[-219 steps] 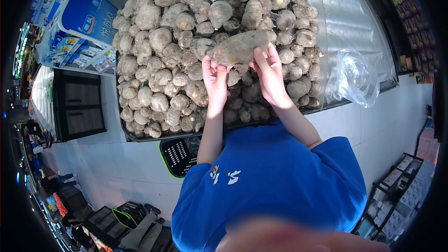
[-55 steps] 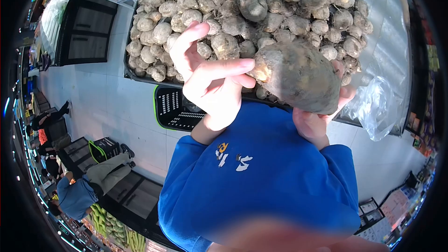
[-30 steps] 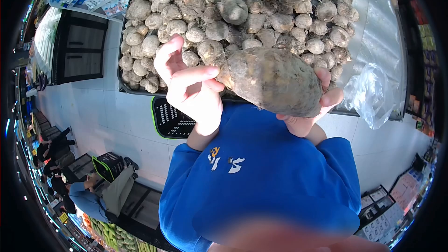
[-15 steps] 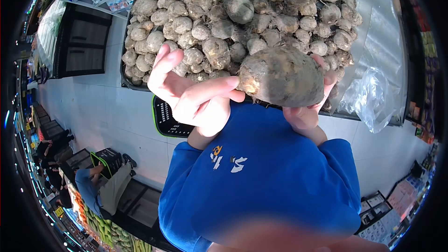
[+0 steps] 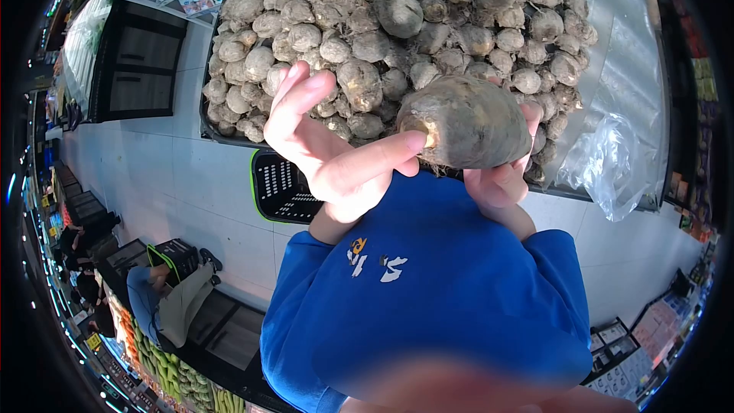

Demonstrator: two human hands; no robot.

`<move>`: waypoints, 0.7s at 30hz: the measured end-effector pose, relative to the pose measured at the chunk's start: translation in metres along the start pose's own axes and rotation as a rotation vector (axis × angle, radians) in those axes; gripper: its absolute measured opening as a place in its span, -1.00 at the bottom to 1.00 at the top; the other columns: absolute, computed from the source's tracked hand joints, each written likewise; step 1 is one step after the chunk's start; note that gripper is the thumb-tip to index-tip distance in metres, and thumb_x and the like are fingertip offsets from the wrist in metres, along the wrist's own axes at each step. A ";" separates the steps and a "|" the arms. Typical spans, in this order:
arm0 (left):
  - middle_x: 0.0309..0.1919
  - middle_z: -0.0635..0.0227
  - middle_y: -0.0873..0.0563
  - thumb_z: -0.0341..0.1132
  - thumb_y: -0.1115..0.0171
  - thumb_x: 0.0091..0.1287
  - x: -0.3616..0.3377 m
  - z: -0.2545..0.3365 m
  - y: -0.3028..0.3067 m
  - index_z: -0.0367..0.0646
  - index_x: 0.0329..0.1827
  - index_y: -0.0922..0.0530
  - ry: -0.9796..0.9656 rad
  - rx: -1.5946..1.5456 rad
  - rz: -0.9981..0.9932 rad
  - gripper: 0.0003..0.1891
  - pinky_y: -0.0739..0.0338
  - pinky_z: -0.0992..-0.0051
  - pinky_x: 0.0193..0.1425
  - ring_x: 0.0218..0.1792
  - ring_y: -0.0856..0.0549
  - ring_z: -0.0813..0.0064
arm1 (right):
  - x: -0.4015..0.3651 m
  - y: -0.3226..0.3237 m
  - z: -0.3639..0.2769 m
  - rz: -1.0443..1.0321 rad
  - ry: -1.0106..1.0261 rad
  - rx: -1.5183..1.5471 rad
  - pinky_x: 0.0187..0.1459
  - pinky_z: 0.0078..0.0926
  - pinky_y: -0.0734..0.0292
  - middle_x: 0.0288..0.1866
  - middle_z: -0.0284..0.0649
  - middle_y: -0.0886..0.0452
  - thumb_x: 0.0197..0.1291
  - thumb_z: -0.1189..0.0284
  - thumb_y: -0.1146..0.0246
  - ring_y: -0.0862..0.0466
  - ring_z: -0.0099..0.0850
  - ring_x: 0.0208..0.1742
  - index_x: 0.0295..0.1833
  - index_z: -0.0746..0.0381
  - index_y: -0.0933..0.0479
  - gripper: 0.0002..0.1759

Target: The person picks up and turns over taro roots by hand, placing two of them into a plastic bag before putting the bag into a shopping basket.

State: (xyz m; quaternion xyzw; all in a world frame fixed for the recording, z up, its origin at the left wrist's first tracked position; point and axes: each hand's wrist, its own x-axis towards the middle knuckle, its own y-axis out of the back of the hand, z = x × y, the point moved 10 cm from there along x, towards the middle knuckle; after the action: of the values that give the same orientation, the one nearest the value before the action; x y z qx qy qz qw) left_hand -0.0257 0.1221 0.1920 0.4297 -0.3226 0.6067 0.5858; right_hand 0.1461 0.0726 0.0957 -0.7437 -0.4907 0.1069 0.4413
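A large brown, rough-skinned taro (image 5: 478, 126) is held up in front of my chest, lying roughly sideways. My right hand (image 5: 505, 172) grips it at its right end, thumb below and fingers partly hidden behind. My left hand (image 5: 340, 157) has its fingers apart and holds nothing. Its index fingertip touches or nearly touches the pale yellowish patch on the taro's left end. Behind both hands lies a big heap of smaller taros (image 5: 332, 50) with hairy, earthy skins, in a dark-edged display bin.
A crumpled clear plastic bag (image 5: 608, 160) lies on the metallic surface at right. Below the bin's left edge is a black basket (image 5: 283, 187) with a green rim. At lower left a person (image 5: 157, 298) stands beside another basket and a vegetable display (image 5: 172, 371).
My left hand has shifted slightly right, its index finger now over the taro's pale end. The taro has turned a little in my right hand, tipping that end more towards me.
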 end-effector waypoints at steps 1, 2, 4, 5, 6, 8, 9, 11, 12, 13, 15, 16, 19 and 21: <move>0.06 0.23 -0.32 0.00 -0.32 -0.07 0.000 0.000 0.000 0.30 -0.48 -0.65 0.000 0.000 0.000 -0.87 -0.11 0.22 0.28 0.14 -0.28 0.26 | 0.000 0.001 0.001 0.016 -0.011 -0.007 0.21 -0.19 -0.18 0.28 0.13 -0.04 -0.25 0.38 -0.47 -0.23 -0.10 0.26 0.13 0.08 -0.11 -0.17; 0.05 0.24 -0.32 0.00 -0.32 -0.07 0.000 0.001 0.001 0.32 -0.48 -0.65 0.004 0.017 0.005 -0.88 -0.11 0.21 0.28 0.14 -0.28 0.25 | -0.001 0.003 0.002 0.031 -0.022 -0.014 0.21 -0.19 -0.17 0.28 0.13 -0.04 -0.26 0.37 -0.47 -0.23 -0.10 0.25 0.13 0.09 -0.11 -0.17; 0.05 0.25 -0.32 0.01 -0.31 -0.06 0.001 0.001 0.001 0.33 -0.48 -0.65 0.009 0.033 0.010 -0.88 -0.11 0.20 0.27 0.14 -0.28 0.25 | 0.000 0.002 0.001 0.033 -0.020 -0.031 0.21 -0.19 -0.18 0.28 0.12 -0.05 -0.26 0.35 -0.47 -0.23 -0.10 0.25 0.13 0.09 -0.11 -0.17; 0.05 0.27 -0.32 0.02 -0.30 -0.06 0.002 0.002 0.000 0.36 -0.48 -0.65 0.002 0.045 0.007 -0.89 -0.11 0.18 0.27 0.13 -0.29 0.25 | 0.000 0.002 0.001 0.033 -0.018 -0.048 0.20 -0.19 -0.18 0.27 0.12 -0.06 -0.25 0.33 -0.47 -0.24 -0.11 0.25 0.13 0.09 -0.11 -0.17; 0.04 0.28 -0.32 0.03 -0.29 -0.05 0.002 0.002 0.000 0.38 -0.48 -0.65 -0.005 0.057 0.004 -0.89 -0.10 0.16 0.27 0.13 -0.29 0.24 | 0.000 0.002 0.001 0.034 -0.018 -0.048 0.20 -0.19 -0.18 0.27 0.12 -0.06 -0.25 0.33 -0.47 -0.24 -0.11 0.25 0.13 0.09 -0.11 -0.17; 0.03 0.29 -0.32 0.04 -0.28 -0.05 0.004 0.003 -0.002 0.40 -0.49 -0.65 -0.021 0.067 -0.021 -0.90 -0.09 0.13 0.27 0.13 -0.28 0.23 | 0.000 0.004 0.000 0.044 0.000 -0.069 0.21 -0.18 -0.17 0.26 0.13 -0.09 -0.25 0.31 -0.46 -0.25 -0.11 0.24 0.12 0.10 -0.12 -0.18; 0.03 0.30 -0.33 0.05 -0.27 -0.04 0.004 0.004 -0.004 0.41 -0.50 -0.64 -0.036 0.076 -0.045 -0.90 -0.09 0.11 0.27 0.13 -0.28 0.22 | 0.001 0.004 -0.001 0.045 0.000 -0.069 0.21 -0.18 -0.17 0.26 0.13 -0.09 -0.25 0.31 -0.46 -0.25 -0.11 0.24 0.12 0.10 -0.12 -0.18; 0.03 0.30 -0.32 0.06 -0.26 -0.04 0.005 0.002 -0.006 0.42 -0.52 -0.64 -0.020 0.075 -0.073 -0.90 -0.07 0.09 0.27 0.14 -0.27 0.20 | 0.002 0.003 0.000 0.042 -0.017 -0.051 0.20 -0.18 -0.19 0.24 0.11 -0.11 -0.24 0.29 -0.44 -0.25 -0.10 0.24 0.12 0.10 -0.13 -0.20; 0.02 0.31 -0.32 0.07 -0.26 -0.05 0.005 0.001 -0.008 0.43 -0.53 -0.64 -0.006 0.074 -0.099 -0.90 -0.06 0.07 0.27 0.14 -0.27 0.19 | 0.002 0.003 0.000 0.044 -0.017 -0.052 0.20 -0.18 -0.19 0.24 0.11 -0.11 -0.24 0.29 -0.44 -0.25 -0.10 0.24 0.12 0.10 -0.13 -0.20; 0.02 0.31 -0.32 0.07 -0.26 -0.05 0.004 0.001 -0.009 0.43 -0.53 -0.64 -0.005 0.074 -0.100 -0.90 -0.06 0.07 0.27 0.14 -0.27 0.19 | 0.002 0.004 0.001 0.069 -0.021 -0.035 0.19 -0.18 -0.20 0.24 0.10 -0.12 -0.25 0.30 -0.43 -0.26 -0.10 0.23 0.12 0.10 -0.14 -0.20; 0.02 0.31 -0.32 0.08 -0.26 -0.05 0.004 0.000 -0.010 0.42 -0.55 -0.64 0.015 0.083 -0.093 -0.89 -0.05 0.07 0.28 0.14 -0.26 0.18 | 0.002 0.009 0.002 0.093 -0.026 -0.017 0.19 -0.17 -0.21 0.24 0.10 -0.13 -0.25 0.31 -0.43 -0.26 -0.10 0.23 0.13 0.10 -0.14 -0.20; 0.02 0.31 -0.32 0.08 -0.26 -0.05 0.004 0.000 -0.009 0.42 -0.55 -0.64 0.016 0.083 -0.094 -0.89 -0.05 0.07 0.28 0.14 -0.26 0.18 | 0.001 0.008 0.001 0.022 -0.003 -0.077 0.23 -0.15 -0.15 0.23 0.05 -0.17 -0.16 0.24 -0.36 -0.21 -0.11 0.27 0.16 0.13 -0.13 -0.23; 0.02 0.31 -0.32 0.09 -0.26 -0.06 0.004 -0.001 -0.010 0.42 -0.55 -0.63 0.012 0.095 -0.107 -0.89 -0.05 0.06 0.28 0.14 -0.26 0.18 | 0.002 0.003 0.000 -0.059 0.016 -0.128 0.27 -0.12 -0.09 0.23 0.00 -0.22 -0.07 0.18 -0.30 -0.17 -0.11 0.32 0.20 0.15 -0.12 -0.25; 0.03 0.31 -0.33 0.10 -0.26 -0.07 0.003 -0.001 -0.010 0.43 -0.55 -0.64 -0.002 0.092 -0.103 -0.88 -0.04 0.05 0.29 0.15 -0.26 0.19 | 0.002 0.001 0.000 -0.070 0.012 -0.120 0.27 -0.12 -0.10 0.23 0.00 -0.22 -0.07 0.19 -0.30 -0.16 -0.11 0.32 0.20 0.15 -0.12 -0.25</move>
State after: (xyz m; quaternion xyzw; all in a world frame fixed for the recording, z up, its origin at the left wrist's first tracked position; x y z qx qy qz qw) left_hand -0.0155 0.1250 0.1933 0.4726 -0.2726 0.5896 0.5955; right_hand 0.1481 0.0740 0.0957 -0.7518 -0.5192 0.0575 0.4025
